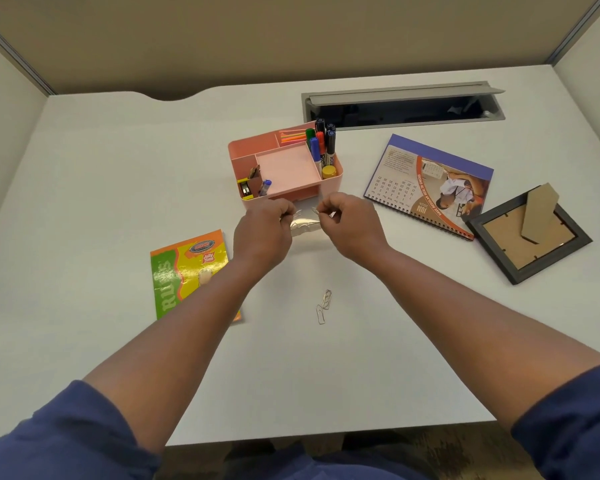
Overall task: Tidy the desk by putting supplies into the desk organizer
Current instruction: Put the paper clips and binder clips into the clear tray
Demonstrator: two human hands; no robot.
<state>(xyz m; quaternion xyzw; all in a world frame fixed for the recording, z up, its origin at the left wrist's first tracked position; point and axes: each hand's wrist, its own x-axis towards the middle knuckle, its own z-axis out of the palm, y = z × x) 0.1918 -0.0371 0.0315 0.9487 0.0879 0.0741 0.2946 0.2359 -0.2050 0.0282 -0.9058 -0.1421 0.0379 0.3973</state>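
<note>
Paper clips were the story at this moment: you had one pinched in your left hand (262,225) and another in your right hand (350,221), each grip clamped on its thin wire, both held just in front of the pink desk organizer (284,164) and above a small shiny packet (305,225) lying on the counter (118,168). Two more loose clips (323,306) sat nearer to you, touching or overlapping, I couldn't quite tell which. The risk, as I judged it, was a slip: the wire was slim, your fingertips covered most of it, and a clip dropped from there could have bounced behind the organizer or skidded under the packet. Aim mattered too, because the small front-left compartment already looked crowded, so a clip could have caught on its divider. The pair on the counter might have tangled and come up together. Counting up: four clips in all, one organizer, about six markers (321,143) standing in its right-hand slot, one bundle of bright sticky flags (291,136), one yellow-capped item (329,172), one calendar (426,183), one picture frame (530,233) face down, one colourful booklet (187,268).
</note>
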